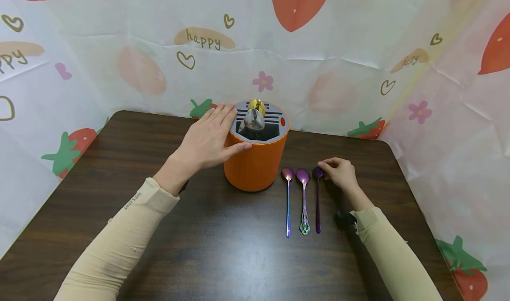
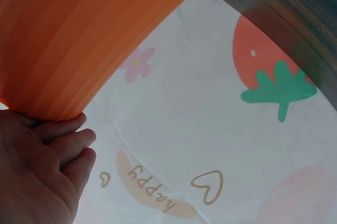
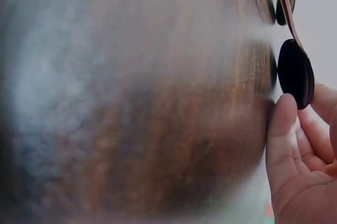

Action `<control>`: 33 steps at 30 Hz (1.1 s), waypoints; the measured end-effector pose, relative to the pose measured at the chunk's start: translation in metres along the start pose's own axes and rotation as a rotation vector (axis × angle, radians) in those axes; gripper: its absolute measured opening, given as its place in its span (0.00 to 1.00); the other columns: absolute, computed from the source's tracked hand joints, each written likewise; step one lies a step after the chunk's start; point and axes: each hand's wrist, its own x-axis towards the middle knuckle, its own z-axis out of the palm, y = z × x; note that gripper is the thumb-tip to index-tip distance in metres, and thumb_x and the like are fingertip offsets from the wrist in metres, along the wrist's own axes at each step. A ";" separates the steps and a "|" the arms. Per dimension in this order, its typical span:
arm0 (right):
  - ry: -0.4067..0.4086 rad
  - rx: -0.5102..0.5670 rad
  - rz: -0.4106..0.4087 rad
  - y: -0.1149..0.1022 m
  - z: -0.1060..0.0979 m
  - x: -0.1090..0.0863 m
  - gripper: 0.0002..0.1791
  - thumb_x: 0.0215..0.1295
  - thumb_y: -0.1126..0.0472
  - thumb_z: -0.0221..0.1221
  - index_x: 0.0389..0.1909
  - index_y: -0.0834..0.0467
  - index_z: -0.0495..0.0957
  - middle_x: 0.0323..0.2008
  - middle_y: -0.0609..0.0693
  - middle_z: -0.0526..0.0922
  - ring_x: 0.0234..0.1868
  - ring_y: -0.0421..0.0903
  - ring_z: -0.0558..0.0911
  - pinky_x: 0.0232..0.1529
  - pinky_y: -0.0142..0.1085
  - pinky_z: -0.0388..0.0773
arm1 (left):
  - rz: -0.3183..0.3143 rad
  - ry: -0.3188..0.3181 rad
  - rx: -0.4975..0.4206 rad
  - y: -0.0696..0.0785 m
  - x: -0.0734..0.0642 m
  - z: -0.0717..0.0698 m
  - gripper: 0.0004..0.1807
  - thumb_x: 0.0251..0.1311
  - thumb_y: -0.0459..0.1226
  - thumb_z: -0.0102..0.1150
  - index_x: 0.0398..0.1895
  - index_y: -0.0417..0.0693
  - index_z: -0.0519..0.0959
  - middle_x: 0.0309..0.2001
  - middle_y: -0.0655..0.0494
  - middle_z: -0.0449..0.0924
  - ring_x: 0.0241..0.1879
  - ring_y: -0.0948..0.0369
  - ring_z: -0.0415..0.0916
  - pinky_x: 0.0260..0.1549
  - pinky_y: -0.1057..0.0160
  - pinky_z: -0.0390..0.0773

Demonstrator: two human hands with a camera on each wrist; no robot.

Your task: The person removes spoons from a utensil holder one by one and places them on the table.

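Note:
An orange cylindrical container (image 1: 255, 168) with a grey slotted top (image 1: 280, 130) stands near the table's back. My left hand (image 1: 211, 137) rests on its left edge, fingers straight and thumb along the front; the left wrist view shows the fingertips against the orange wall (image 2: 79, 34). A silver spoon (image 1: 254, 119) and a gold spoon (image 1: 256, 106) show their bowls above that top. My right hand (image 1: 340, 172) pinches the bowl of a dark purple spoon (image 3: 296, 74). Left of it lie a purple spoon with an ornate handle (image 1: 303, 177) and a pink-to-blue spoon (image 1: 288, 190).
A dark wooden table (image 1: 191, 256) carries everything. Behind it and along both sides hangs a white cloth (image 1: 330, 35) printed with strawberries, hearts and flowers. The three spoons lie side by side, handles toward the front, right of the container.

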 end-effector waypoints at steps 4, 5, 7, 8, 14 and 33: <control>-0.001 0.002 0.006 -0.001 -0.001 0.000 0.22 0.74 0.51 0.65 0.50 0.68 0.85 0.42 0.64 0.89 0.25 0.40 0.87 0.29 0.28 0.82 | -0.001 -0.003 0.003 0.000 0.000 -0.001 0.56 0.68 0.73 0.44 0.82 0.37 0.56 0.83 0.43 0.50 0.82 0.45 0.46 0.81 0.50 0.45; 0.000 0.001 0.007 -0.002 -0.001 0.000 0.22 0.74 0.51 0.65 0.50 0.68 0.85 0.42 0.64 0.89 0.25 0.40 0.87 0.28 0.28 0.82 | -0.001 -0.003 0.004 0.000 0.000 -0.001 0.56 0.68 0.73 0.44 0.82 0.37 0.56 0.83 0.43 0.50 0.82 0.45 0.45 0.81 0.50 0.45; 0.001 -0.003 0.004 -0.002 -0.002 0.000 0.22 0.74 0.51 0.64 0.51 0.69 0.85 0.42 0.65 0.89 0.25 0.41 0.88 0.28 0.28 0.82 | -0.002 -0.004 0.006 0.000 0.000 -0.001 0.56 0.68 0.73 0.45 0.82 0.37 0.55 0.83 0.43 0.50 0.82 0.45 0.45 0.81 0.50 0.45; 0.005 -0.005 0.006 -0.002 -0.002 0.000 0.22 0.74 0.51 0.64 0.51 0.69 0.85 0.42 0.65 0.89 0.25 0.41 0.88 0.27 0.27 0.82 | -0.003 -0.003 0.005 0.000 0.000 -0.001 0.56 0.68 0.73 0.45 0.82 0.37 0.56 0.83 0.43 0.50 0.82 0.45 0.45 0.81 0.50 0.45; 0.015 -0.044 -0.004 -0.003 -0.002 -0.001 0.21 0.75 0.52 0.64 0.51 0.69 0.84 0.41 0.65 0.89 0.25 0.41 0.87 0.26 0.29 0.82 | -0.002 -0.003 -0.002 0.000 0.000 -0.001 0.57 0.68 0.73 0.45 0.82 0.37 0.55 0.83 0.42 0.50 0.82 0.46 0.45 0.81 0.50 0.44; 0.060 0.134 0.020 -0.012 -0.014 -0.013 0.22 0.76 0.52 0.62 0.56 0.68 0.82 0.44 0.67 0.87 0.29 0.40 0.86 0.32 0.29 0.86 | -0.010 -0.011 -0.006 0.001 0.000 -0.001 0.57 0.68 0.73 0.46 0.82 0.37 0.55 0.83 0.42 0.50 0.82 0.46 0.44 0.81 0.50 0.44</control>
